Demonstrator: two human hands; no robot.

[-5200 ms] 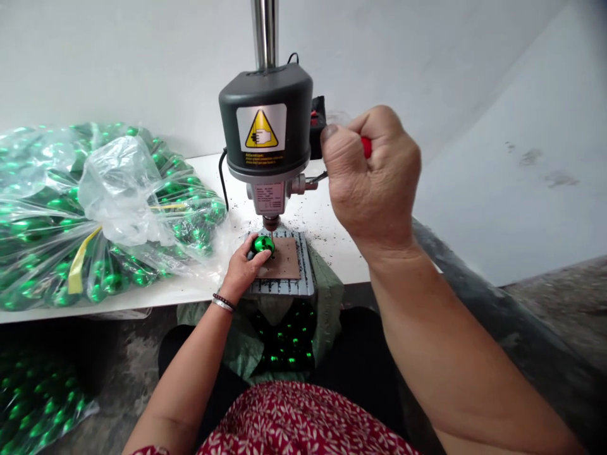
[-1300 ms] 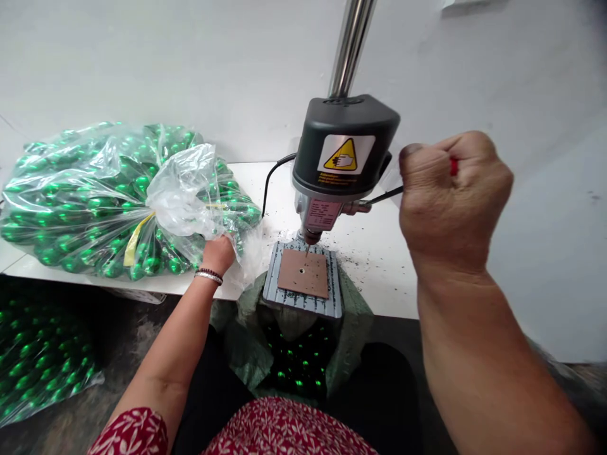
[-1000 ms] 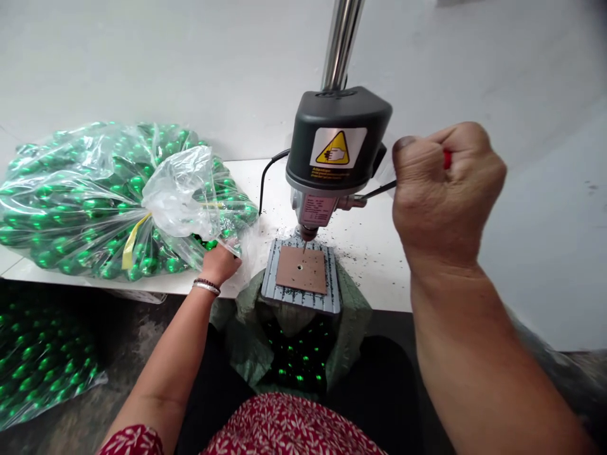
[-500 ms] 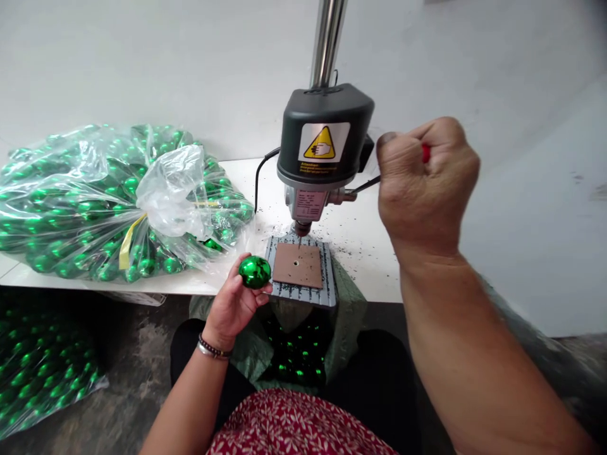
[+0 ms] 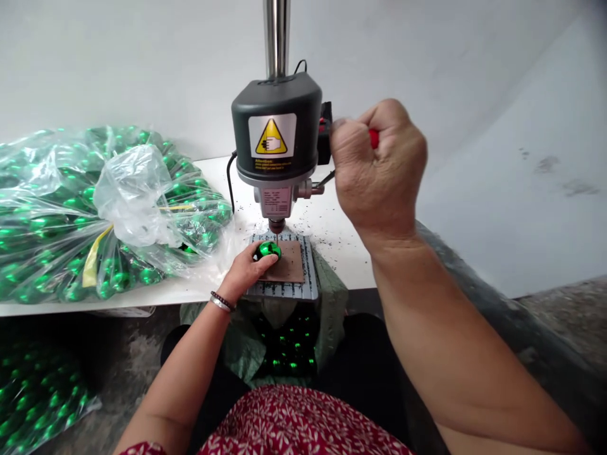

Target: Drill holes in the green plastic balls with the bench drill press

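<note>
A shiny green ball [image 5: 270,250] is gripped between the thumb and fingers of my left hand [image 5: 247,268]. It is over the brown board [image 5: 290,268] on the grey drill press base [image 5: 309,287], close to the thin bit below the chuck [image 5: 277,225]. Whether the bit touches the ball I cannot tell. My right hand [image 5: 379,167] is wrapped round the feed lever of the drill press [image 5: 277,126]; a bit of its red knob [image 5: 374,138] shows between the fingers.
A big clear plastic bag [image 5: 130,196] of green balls covers the table's left part. Dark shavings lie around the base. Below the table edge, an open green sack [image 5: 329,322] holds more balls [image 5: 287,344]. Another bag of balls [image 5: 40,385] stands on the floor at left.
My left hand has carried the green ball from beside the base onto the brown board, near the bit. My right hand keeps its grip on the lever. The view has shifted to the right.
</note>
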